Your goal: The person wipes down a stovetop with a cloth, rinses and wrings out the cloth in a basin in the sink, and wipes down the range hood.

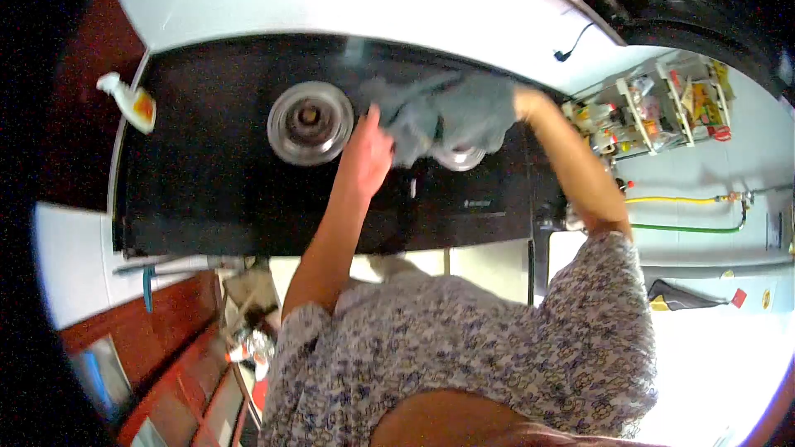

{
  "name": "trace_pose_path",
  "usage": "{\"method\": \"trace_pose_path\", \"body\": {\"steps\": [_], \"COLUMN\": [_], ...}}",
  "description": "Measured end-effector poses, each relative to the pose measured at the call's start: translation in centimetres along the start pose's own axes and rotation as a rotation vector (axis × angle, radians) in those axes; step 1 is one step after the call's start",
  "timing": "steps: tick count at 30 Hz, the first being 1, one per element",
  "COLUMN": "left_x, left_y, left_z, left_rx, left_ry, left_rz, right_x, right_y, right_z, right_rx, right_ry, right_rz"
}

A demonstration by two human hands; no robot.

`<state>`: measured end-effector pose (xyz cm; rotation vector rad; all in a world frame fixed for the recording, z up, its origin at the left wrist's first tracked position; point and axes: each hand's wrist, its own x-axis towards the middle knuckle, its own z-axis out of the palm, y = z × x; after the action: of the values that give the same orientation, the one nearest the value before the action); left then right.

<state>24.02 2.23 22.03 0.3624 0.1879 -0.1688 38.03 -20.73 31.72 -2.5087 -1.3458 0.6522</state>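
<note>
A grey-green cloth [476,112] is spread between my two hands above the black stovetop [207,190]. My left hand [368,153] is at the cloth's left edge, its fingers closed on it. At the cloth's right end my right hand [527,104] grips it, with the fingers mostly hidden. A round metal burner [311,122] lies uncovered just left of my left hand. The other burner [460,157] is largely hidden under the cloth, and only its front rim shows.
A white spray bottle [132,103] lies by the stovetop's left edge. At the right are a rack [654,108] of bottles and packets, a yellow hose [679,199] and a green hose [687,229]. A black plug [563,55] hangs near the back wall.
</note>
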Motion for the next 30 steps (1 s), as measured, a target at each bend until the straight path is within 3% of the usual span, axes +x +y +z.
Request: {"method": "trace_pose_path", "body": {"steps": [1, 2, 3, 5, 7, 8, 10, 12, 14, 16, 18, 19, 20, 21, 22, 24, 26, 28, 30], "left_x": [-0.6, -1.3, -1.9, -2.7, -2.5, -1.6, -1.5, -1.6, -1.8, -1.5, -1.5, -0.3, 0.6, -0.2, -0.3, -0.1, -2.2, -3.2, -3.6], "left_y": [-0.4, -1.0, -1.6, -2.7, -4.5, -6.1, -7.0, -6.8, -5.2, -4.2, -4.2, -5.3, -6.5, -6.7, -6.4, -4.9, -3.5, -2.8, -1.7], "left_z": [0.1, 0.6, 1.1, 2.4, 2.2, 0.8, 0.0, -0.3, 1.0, 3.2, 7.0, 7.7, 8.3, 9.9, 10.6, 11.5, 12.6, 10.5, 5.1], "left_rx": [0.025, 0.039, 0.046, 0.037, -0.04, -0.091, 0.066, -0.01, 0.024, 0.185, 0.791, 1.043, 1.289, 1.633, 1.706, 1.628, 1.453, 1.189, 1.192], "left_ry": [-0.005, -0.041, -0.081, -0.142, -0.158, -0.165, -0.178, -0.065, -0.04, -0.09, -0.187, -0.38, -0.577, -0.538, -0.576, -0.704, -0.598, -0.479, -0.322], "left_rz": [-0.001, -0.001, -0.015, -0.073, -0.221, -0.256, -0.148, -0.103, -0.058, 0.035, 0.162, 0.275, 0.386, 0.701, 0.734, 0.749, 0.726, 0.55, 0.375], "right_x": [-1.2, -1.3, -0.5, 0.7, 2.7, 1.6, 1.1, -0.9, -3.7, -5.9, -6.2, -5.3, -5.2, -5.1, -5.0, -5.7, -7.1, -8.5, -10.1], "right_y": [1.5, 2.9, 9.5, -8.3, -3.0, -13.8, -12.1, -10.2, -7.2, -6.2, -7.6, -8.5, -9.8, -9.3, -9.1, -8.8, -8.3, -6.3, 0.5], "right_z": [0.6, 1.4, 6.1, 1.0, 10.7, 4.6, 7.1, 5.1, 3.7, 4.7, 6.0, 7.0, 7.5, 7.6, 7.2, 5.4, 3.1, 0.3, -2.5], "right_rx": [-0.039, -0.338, -0.595, -0.919, -1.179, -1.075, -0.642, -0.539, -0.067, 0.885, 1.373, 1.737, 1.815, 1.929, 2.038, 2.288, 2.265, 2.234, 2.209], "right_ry": [0.091, -0.132, -0.123, -0.183, -0.38, -0.712, -0.241, -0.116, 0.08, 0.43, 0.553, 0.529, 0.749, 0.842, 0.931, 0.9, 1.018, 1.129, 1.367], "right_rz": [0.152, 0.232, 0.194, 0.432, 0.162, 0.17, 0.232, 0.344, 0.421, 0.489, 0.305, 0.099, 0.16, 0.053, -0.059, -0.375, -0.444, -0.501, -0.549]}}
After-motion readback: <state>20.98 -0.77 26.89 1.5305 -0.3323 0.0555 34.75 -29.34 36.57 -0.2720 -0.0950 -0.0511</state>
